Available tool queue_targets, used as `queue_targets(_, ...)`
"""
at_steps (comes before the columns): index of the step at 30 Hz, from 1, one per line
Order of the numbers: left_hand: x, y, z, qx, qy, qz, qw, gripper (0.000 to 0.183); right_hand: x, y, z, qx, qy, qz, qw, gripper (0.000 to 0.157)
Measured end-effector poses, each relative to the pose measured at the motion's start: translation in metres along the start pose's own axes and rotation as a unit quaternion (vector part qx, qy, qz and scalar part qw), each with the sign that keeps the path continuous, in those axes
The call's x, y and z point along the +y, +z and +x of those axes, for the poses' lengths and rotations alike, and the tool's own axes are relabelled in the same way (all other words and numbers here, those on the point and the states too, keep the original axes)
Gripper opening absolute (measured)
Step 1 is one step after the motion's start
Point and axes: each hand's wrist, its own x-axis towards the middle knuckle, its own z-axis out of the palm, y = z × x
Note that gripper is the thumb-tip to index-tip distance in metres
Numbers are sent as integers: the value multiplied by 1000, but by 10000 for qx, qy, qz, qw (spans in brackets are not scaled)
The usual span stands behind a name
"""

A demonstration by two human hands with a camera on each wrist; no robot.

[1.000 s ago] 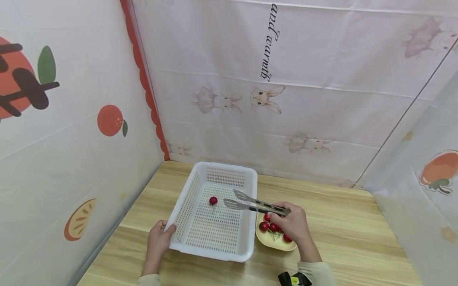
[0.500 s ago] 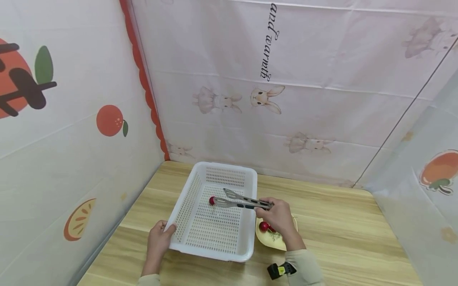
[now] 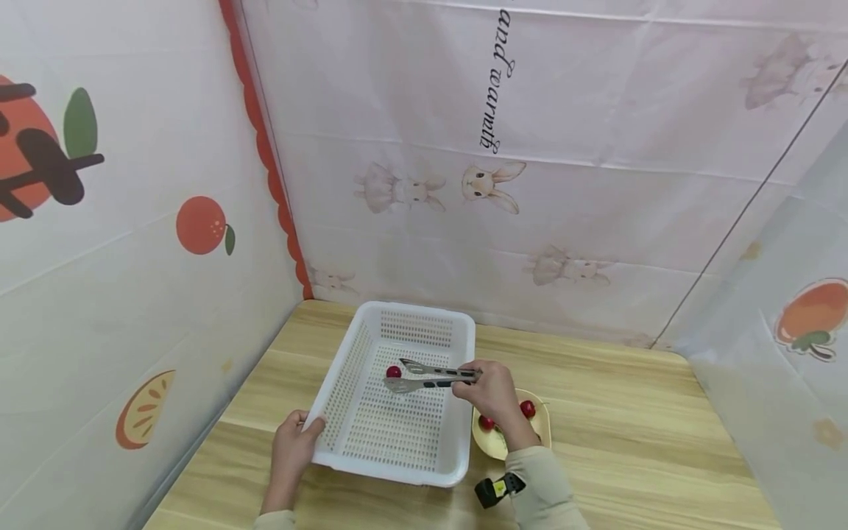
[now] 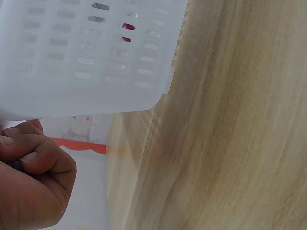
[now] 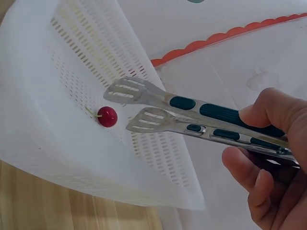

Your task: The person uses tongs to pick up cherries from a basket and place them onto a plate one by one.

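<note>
My left hand grips the near left corner of a white perforated basket; in the left wrist view its fingers are curled at the rim. In my right hand is a pair of metal tongs with dark green grip pads, pinched between thumb and fingers. The tongs' slotted tips stand apart inside the basket, beside a single red cherry with a stem. That cherry lies on the basket floor. Under my right forearm, a yellow dish holds more cherries, partly hidden by the arm.
A wooden table carries the basket and the dish. Printed cloth walls enclose it at the back and on both sides. A black wrist strap device sits by the right sleeve.
My right hand has moved left with the tongs, bringing their tips to the cherry in the basket. The left hand keeps its place on the rim.
</note>
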Motion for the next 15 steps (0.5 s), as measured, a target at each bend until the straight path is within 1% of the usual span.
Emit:
queue_targets(5, 0, 0, 1, 6, -4, 59, 10000, 19, 0, 7, 5, -30, 71, -83, 9999, 16)
queue_targets(12, 1, 2, 2, -11, -144, 44, 9999, 19, 2, 18, 13, -10, -25, -545, 9985, 15)
queue_targets(15, 1, 2, 2, -15, -168, 52, 9998, 19, -1, 21, 16, -75, -30, -574, 9983, 14)
